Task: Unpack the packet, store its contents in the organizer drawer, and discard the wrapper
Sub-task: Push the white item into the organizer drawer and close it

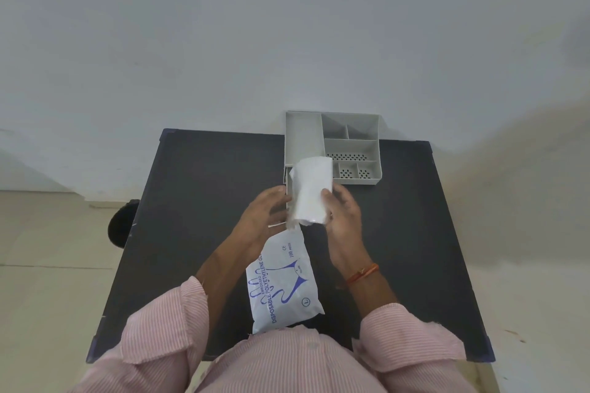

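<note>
A white folded stack of polyethylene gloves (309,191) is held upright above the table between my left hand (266,217) and my right hand (343,217). Both hands grip its lower half. The empty white wrapper (284,281), printed with blue glove drawings and text, lies flat on the table between my forearms, near my body. The grey organizer (351,147) with several compartments stands at the table's far edge, just behind the stack. A drawer front (288,180) at its left front is mostly hidden by the stack and my left hand.
The black table (198,201) carries everything. A dark round object (123,223), perhaps a bin, sits on the tiled floor beside the table's left edge. A pale wall rises behind the organizer.
</note>
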